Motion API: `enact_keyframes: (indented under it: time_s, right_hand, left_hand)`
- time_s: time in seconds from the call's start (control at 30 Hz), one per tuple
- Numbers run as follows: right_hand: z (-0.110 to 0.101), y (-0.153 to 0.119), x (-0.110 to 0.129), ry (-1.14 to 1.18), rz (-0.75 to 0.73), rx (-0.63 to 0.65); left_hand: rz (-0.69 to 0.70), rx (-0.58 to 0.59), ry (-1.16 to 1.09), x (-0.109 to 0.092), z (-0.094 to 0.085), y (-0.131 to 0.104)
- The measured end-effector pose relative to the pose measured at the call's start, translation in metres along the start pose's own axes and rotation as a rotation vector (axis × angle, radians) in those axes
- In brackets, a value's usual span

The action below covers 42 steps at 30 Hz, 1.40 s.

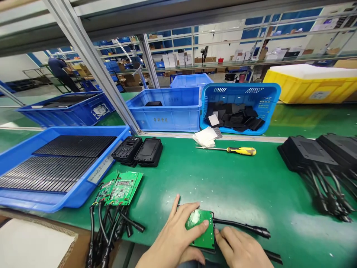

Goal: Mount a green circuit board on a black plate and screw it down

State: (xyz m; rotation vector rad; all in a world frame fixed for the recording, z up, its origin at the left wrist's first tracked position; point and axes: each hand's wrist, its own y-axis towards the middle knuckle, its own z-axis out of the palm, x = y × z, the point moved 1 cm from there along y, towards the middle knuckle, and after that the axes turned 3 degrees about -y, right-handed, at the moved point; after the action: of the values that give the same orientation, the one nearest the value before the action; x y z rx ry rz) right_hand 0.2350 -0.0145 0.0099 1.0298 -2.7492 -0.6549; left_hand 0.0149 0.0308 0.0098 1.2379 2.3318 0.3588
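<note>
Hands: left hand [174, 238] and right hand [240, 249] both low at the near edge of the green surface [223, 182], pressed on one green circuit board [202, 229].
Left grip: fingers spread flat over the board's left half, thumb at its near edge; clamped on the board.
Right grip: fingertips touching the board's right edge; closed around it or only resting, cannot tell.
Board: lying flat, seated on a dark part beneath, black cable [242, 226] running off to the right.
Left of hands: more green boards [119, 188] with black leads, beside a blue tray of black slats [55, 167].
Behind: two black housings [139, 150], yellow-handled screwdriver [227, 150], white slips [206, 137], blue basket of black pieces [240, 108].
Far right: stacked black housings with cables [320, 160].
</note>
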Motion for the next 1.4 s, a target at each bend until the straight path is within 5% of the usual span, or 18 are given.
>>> enact_keyframes:
  time_s: [0.2,0.43,0.63,0.77,0.87,1.07,1.13,1.27,1.4]
  right_hand:
    - [-0.005,0.018,-0.023,0.085,0.152,-0.002]
    - [-0.001,0.026,-0.028,0.129,0.130,0.155]
    - [-0.025,0.043,-0.047,0.504,0.289,0.541]
    - [-0.022,0.051,-0.052,0.636,0.384,0.674]
    - [-0.015,0.045,-0.046,0.470,0.357,0.616]
    - [-0.005,0.020,-0.033,0.204,0.060,0.165]
    - [-0.006,0.021,-0.036,0.251,0.050,0.150]
    - [-0.009,0.032,-0.048,0.456,0.134,0.320]
    - [-0.011,0.036,-0.047,0.270,-0.098,0.178]
  left_hand:
    - [0.014,0.014,0.041,-0.006,-0.006,0.008]
    - [-0.043,0.024,0.016,-0.004,0.002,0.001]
    - [-0.032,0.036,-0.021,-0.005,-0.001,0.002]
    - [-0.029,0.067,-0.002,-0.006,-0.007,0.007]
    - [-0.051,0.052,-0.005,-0.006,-0.003,0.005]
    - [-0.094,-0.021,-0.025,-0.006,0.010,-0.001]
    - [-0.097,-0.005,-0.032,-0.007,0.007,0.001]
    - [-0.081,0.060,-0.038,-0.009,-0.004,0.009]
    - [-0.084,0.082,-0.028,-0.010,-0.007,0.011]
